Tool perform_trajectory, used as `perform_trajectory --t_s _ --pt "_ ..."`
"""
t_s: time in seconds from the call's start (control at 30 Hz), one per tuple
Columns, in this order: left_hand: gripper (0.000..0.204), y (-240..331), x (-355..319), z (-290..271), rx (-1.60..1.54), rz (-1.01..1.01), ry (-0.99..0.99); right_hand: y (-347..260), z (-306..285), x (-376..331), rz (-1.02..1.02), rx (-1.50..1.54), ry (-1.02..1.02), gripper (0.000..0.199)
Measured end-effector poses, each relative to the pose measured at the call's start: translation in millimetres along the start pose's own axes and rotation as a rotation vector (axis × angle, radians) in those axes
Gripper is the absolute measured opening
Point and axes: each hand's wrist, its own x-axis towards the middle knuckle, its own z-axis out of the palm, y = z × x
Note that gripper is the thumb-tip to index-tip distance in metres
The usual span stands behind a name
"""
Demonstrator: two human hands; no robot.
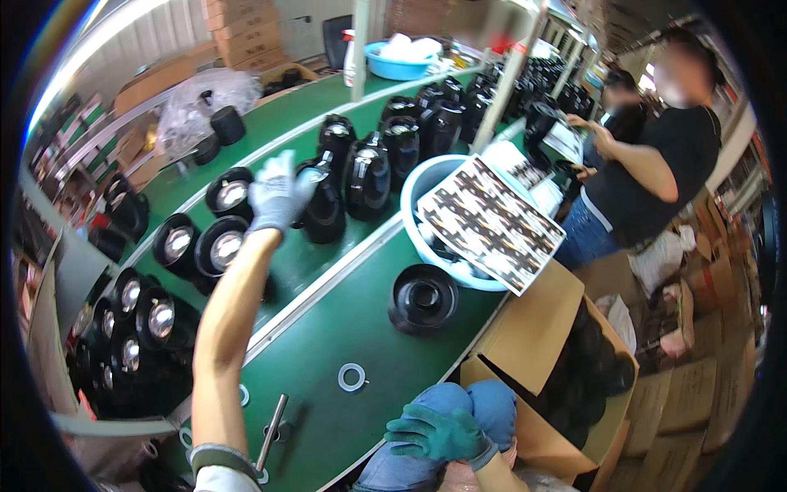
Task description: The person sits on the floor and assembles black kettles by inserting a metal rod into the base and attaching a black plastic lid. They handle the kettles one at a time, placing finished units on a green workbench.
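Observation:
My left hand (pixel 277 195), in a pale grey glove, reaches out over the green work surface (pixel 328 328). Its fingers are stretched out and somewhat blurred; nothing shows in them. Right beside it stands a glossy black housing (pixel 324 205), upright, and I cannot tell whether the hand touches it. Round black parts with shiny metal insides, such as one black cup-shaped part (pixel 221 246), lie just left of the hand. My right hand (pixel 438 432), in a green glove, rests spread on my jeans-clad knee (pixel 385 471). Closer in sit a round black base (pixel 424 298) and a pale ring (pixel 352 377).
A light-blue tub (pixel 414 217) bears a patterned sheet (pixel 492 221). An open cardboard box (pixel 525 344) of black parts stands at my right. A metal rod (pixel 273 430) sticks up near my left forearm. Black parts crowd the left (pixel 131 328). Two people work at the far right.

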Motion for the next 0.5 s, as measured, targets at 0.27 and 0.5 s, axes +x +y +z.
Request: perform_trajectory --t_s 0.27,0.5 --pt "0.035 -147 15 16 0.431 -0.096 -0.332 -7 -9 6 -0.023 -0.032 -0.066 0.088" --pt "0.041 -80 28 -63 0.459 -0.043 -0.1 9 3 2 0.001 -0.096 0.278 0.095"
